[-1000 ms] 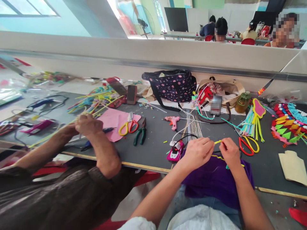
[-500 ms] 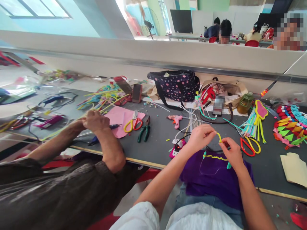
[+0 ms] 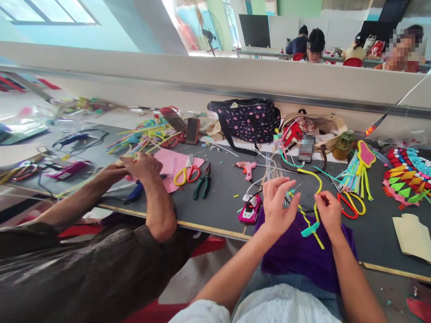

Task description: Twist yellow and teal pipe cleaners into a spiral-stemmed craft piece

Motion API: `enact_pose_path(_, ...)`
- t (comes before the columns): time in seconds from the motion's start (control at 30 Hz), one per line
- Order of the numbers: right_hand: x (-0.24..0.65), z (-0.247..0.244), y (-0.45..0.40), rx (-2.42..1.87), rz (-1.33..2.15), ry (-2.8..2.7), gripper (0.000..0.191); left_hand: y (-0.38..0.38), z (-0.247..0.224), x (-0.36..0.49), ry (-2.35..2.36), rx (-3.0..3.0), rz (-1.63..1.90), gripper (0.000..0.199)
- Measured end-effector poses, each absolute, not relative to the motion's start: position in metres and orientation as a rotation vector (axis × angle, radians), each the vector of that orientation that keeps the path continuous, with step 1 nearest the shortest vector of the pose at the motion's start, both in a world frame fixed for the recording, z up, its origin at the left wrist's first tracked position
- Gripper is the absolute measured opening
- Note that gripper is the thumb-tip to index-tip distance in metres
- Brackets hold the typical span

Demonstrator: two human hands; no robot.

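Note:
My right hand (image 3: 328, 211) pinches a bent yellow pipe cleaner (image 3: 319, 183), whose free end arcs up and to the left. The strand runs down to a twisted section wrapped with a turquoise pipe cleaner (image 3: 310, 230), and a short yellow tail sticks out below. Just left of it, my left hand (image 3: 278, 208) is raised with its fingers apart, holding nothing. A thin, pale wire or thread shows faintly near the piece. Beneath both hands, a purple cloth (image 3: 279, 258) covers my lap at the table edge.
Around me lie a pink glue gun (image 3: 248, 171), a magenta power strip (image 3: 251, 211), red-and-yellow scissors (image 3: 346, 205) and green-handled pliers (image 3: 202, 183). A co-worker's hands (image 3: 143, 167) work at the left. A patterned bag (image 3: 249, 119) and a bottle (image 3: 343, 144) stand behind.
My left hand has let go of the yellow pipe cleaner and opened. The strand now curves upward from my right hand, and the turquoise-wrapped part shows more fully.

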State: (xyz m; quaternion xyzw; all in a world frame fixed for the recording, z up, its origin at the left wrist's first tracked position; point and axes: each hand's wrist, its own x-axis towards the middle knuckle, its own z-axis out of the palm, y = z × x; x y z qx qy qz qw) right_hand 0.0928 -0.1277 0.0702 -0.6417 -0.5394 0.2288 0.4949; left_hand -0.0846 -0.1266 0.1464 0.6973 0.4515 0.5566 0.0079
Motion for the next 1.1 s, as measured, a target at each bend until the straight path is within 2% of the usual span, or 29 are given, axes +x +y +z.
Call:
enact_pose_path(0.13, 0.091, 0.072, -0.127, -1.517, 0.533, -1.149, 0.029, -0.163, 0.111, -0.077, 1.347, 1.889, 1.880, 0.027)
enact_pose_path(0.23, 0.090, 0.069, -0.126, -1.480, 0.496, -1.009, 0.030, -0.182, 0.078, -0.073, 1.335, 1.678, 1.967, 0.039)
enact_pose_path(0.33, 0.089, 0.066, -0.125, -1.450, 0.466, -0.922, 0.030, -0.192, 0.061, -0.069, 1.265, 1.227, 1.764, 0.061)
enact_pose_path(0.4, 0.086, 0.065, -0.126, -1.431, 0.462, -0.907, 0.030, -0.195, 0.062, -0.063, 1.032, 0.974, 1.458, 0.064)
enact_pose_path(0.5, 0.082, 0.068, -0.132, -1.421, 0.456, -0.925, 0.030, -0.197, 0.069, -0.053, 0.830, 0.808, 1.053, 0.052)
enact_pose_path(0.83, 0.111, 0.072, -0.137, -1.478, 0.520, -1.184, 0.041, -0.187, 0.060, -0.051, 0.987, 0.989, 1.014, 0.037)
enact_pose_path(1.1, 0.123, 0.057, -0.116, -1.426, 0.770, -1.108, 0.049, -0.172, 0.060, -0.058, 0.898, 0.982, 0.902, 0.044)
